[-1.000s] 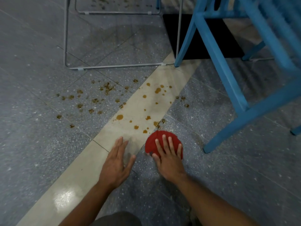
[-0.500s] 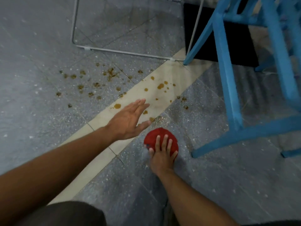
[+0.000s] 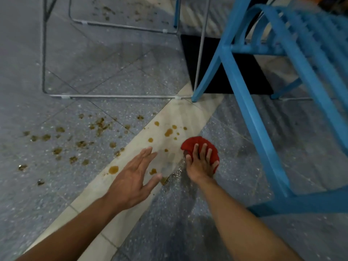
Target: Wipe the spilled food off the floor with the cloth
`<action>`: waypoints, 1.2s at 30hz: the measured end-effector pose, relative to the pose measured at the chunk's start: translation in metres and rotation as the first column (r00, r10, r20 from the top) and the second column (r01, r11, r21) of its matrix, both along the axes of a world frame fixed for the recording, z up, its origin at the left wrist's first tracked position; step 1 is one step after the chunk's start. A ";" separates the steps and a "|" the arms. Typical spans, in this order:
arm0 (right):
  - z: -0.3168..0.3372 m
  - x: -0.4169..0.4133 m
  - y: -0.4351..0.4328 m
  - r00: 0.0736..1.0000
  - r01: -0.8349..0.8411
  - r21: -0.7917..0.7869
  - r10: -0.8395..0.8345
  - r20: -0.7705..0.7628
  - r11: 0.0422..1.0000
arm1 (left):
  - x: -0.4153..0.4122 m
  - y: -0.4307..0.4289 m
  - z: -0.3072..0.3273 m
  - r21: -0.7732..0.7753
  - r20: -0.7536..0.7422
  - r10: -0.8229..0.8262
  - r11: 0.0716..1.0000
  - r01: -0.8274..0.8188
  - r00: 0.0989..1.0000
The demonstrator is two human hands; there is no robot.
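Note:
A red cloth (image 3: 195,145) lies bunched on the grey floor beside the cream tile strip (image 3: 177,113). My right hand (image 3: 200,163) presses flat on the cloth, fingers spread over it. My left hand (image 3: 135,178) hovers open, palm down, over the cream strip just left of the cloth, holding nothing. Brown spilled food (image 3: 168,132) dots the strip beyond both hands. More brown crumbs and blobs (image 3: 81,144) are scattered on the grey tiles to the left. A wet smear (image 3: 176,173) shows between my hands.
A blue slatted chair (image 3: 263,117) stands close on the right, one leg (image 3: 205,78) on the strip. A thin metal frame (image 3: 113,96) rests on the floor behind the spill. A black mat (image 3: 222,80) lies under the chair. More crumbs (image 3: 107,12) lie far back.
My right hand has pushed the cloth forward, past the spots near the strip's edge, leaving a wet smear. My left hand lifted off the floor and now hovers. The camera view shifted.

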State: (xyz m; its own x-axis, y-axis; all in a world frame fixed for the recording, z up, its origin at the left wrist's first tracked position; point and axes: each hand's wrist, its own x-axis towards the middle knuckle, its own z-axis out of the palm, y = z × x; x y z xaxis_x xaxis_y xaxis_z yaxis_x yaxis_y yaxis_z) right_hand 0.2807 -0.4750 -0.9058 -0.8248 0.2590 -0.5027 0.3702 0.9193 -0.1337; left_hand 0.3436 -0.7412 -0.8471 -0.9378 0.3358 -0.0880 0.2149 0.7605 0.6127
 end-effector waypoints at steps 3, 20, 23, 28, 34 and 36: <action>-0.003 0.038 -0.015 0.997 -0.068 -0.010 0.067 -0.022 0.998 | -0.008 0.006 0.000 0.002 0.011 -0.024 1.000 0.024 1.000; -0.003 0.031 -0.011 0.976 -0.216 -0.038 0.217 0.006 0.976 | -0.028 0.045 0.001 0.005 0.056 -0.028 1.000 0.027 0.998; 0.013 -0.015 0.002 0.985 -0.163 -0.043 0.165 0.051 0.986 | -0.030 0.055 -0.006 -0.015 0.073 -0.061 0.998 0.062 0.995; 0.028 0.016 -0.015 0.954 -0.266 -0.154 0.283 0.101 0.952 | -0.041 0.073 -0.011 0.015 0.049 -0.058 0.998 0.057 0.997; 0.040 0.041 0.018 0.876 0.392 -0.263 -0.445 -0.186 0.882 | -0.053 0.123 -0.028 -0.232 0.031 -0.342 0.911 0.340 0.939; 0.036 0.040 0.025 0.903 0.423 -0.083 -0.427 -0.047 0.903 | -0.057 0.138 -0.037 -0.339 0.106 -0.459 0.817 0.466 0.882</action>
